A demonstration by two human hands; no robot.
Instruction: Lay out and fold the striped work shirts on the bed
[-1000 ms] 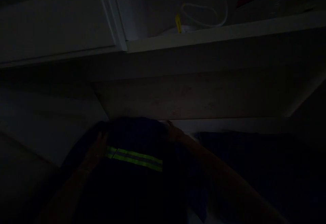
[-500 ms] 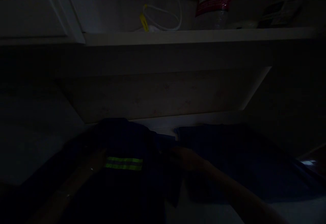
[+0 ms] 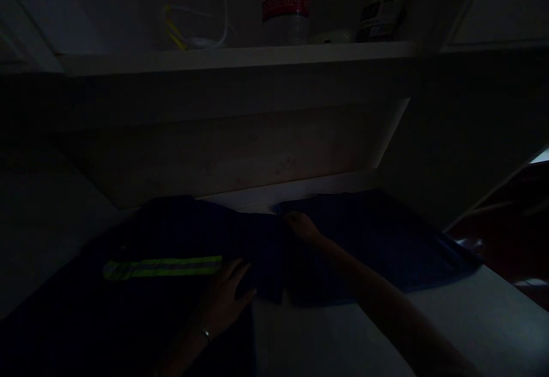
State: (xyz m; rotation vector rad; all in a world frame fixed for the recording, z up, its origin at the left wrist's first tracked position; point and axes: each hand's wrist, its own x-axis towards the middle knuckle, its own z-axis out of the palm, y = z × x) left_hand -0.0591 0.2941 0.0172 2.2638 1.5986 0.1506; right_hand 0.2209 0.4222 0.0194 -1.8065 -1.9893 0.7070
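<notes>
It's very dim in here, but I can make out a dark blue cloth garment with a sleeve (image 3: 150, 302) spread over the left part of the white tabletop (image 3: 326, 337), a yellow-green and grey reflective strip (image 3: 171, 266) running across it. The person's left hand (image 3: 223, 302) lies on it just beside the strip's right end, fingers spread, a thin shiny bracelet (image 3: 206, 334) at the wrist. The right hand (image 3: 302, 227) is at the upper outer corner of the sleeve (image 3: 261, 257), fingers curled in; from here I can't tell whether they pinch the cloth. Under that forearm lies a second dark blue cloth piece (image 3: 369, 234). Overhead, a pale shelf (image 3: 240, 58) holds a clear bottle with a red-and-white label (image 3: 285, 5) and a looped white cord (image 3: 225, 22).
</notes>
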